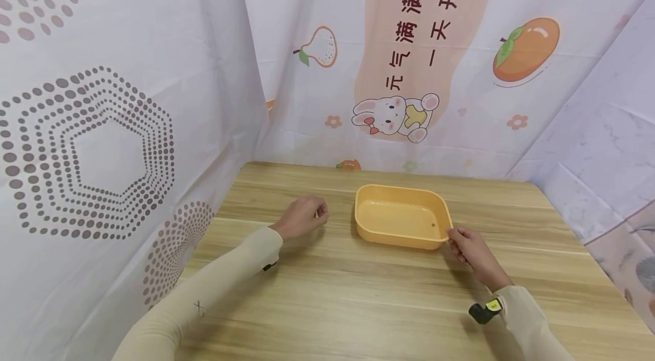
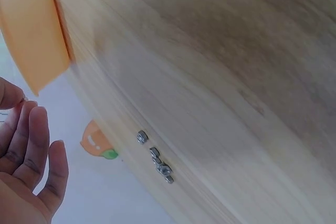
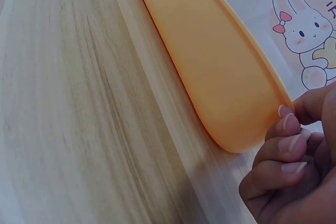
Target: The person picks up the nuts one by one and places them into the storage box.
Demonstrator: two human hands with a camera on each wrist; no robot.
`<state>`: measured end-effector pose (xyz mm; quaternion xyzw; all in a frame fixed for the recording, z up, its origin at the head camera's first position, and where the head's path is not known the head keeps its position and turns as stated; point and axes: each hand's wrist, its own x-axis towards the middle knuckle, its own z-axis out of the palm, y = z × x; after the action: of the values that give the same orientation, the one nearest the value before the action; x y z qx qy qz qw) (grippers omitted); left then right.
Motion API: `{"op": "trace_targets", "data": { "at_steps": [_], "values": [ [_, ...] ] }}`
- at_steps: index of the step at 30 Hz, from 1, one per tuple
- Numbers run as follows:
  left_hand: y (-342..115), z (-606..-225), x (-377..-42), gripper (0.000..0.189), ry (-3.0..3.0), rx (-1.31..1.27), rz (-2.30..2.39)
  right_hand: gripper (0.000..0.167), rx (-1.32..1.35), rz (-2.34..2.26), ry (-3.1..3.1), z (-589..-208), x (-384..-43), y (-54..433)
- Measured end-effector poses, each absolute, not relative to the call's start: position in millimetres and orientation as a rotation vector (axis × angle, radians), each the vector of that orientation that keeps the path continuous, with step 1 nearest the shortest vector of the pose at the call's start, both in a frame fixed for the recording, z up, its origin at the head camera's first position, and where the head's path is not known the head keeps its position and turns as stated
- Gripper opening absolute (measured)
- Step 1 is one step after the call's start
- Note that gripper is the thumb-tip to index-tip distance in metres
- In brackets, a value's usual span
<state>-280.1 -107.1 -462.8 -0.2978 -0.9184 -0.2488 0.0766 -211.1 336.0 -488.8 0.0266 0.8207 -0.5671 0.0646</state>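
A yellow-orange plastic basin (image 1: 404, 241) stands on the wooden table, with a small dark spot (image 1: 433, 225) on its floor near the right end. My right hand (image 1: 473, 253) pinches its near right corner rim, thumb and forefinger at the edge. To the left of the basin, apart from it, my left hand (image 1: 303, 216) hovers above the table with thumb and forefinger together. A tiny pale thing (image 2: 24, 99) barely shows at those fingertips, too small to name. Several metal nuts (image 2: 164, 170) lie on the table in the left wrist view; in the head view they are not visible.
The wooden table (image 1: 327, 304) ends at a printed curtain (image 1: 307, 122) at the back. Another curtain with dotted patterns (image 1: 215, 94) hangs close along the left side. A third cloth (image 1: 598, 162) borders the right side.
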Motion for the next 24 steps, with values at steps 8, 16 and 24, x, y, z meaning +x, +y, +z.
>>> {"op": "trace_targets", "data": {
  "at_steps": [8, 16, 24],
  "values": [
    [-98, -460, -277, 0.009, -2.768, -0.904, -0.758, 0.044, 0.081, -1.718, 2.474, -489, -211, 336],
    [-92, -461, -277, 0.008, -2.758, -0.930, -0.733, 0.044, 0.087, -1.718, 2.476, -488, -211, 336],
    [-85, -461, -277, 0.007, -2.760, -0.951, -0.727, 0.039, 0.077, -1.715, 2.469, -487, -210, 335]
  ]
}}
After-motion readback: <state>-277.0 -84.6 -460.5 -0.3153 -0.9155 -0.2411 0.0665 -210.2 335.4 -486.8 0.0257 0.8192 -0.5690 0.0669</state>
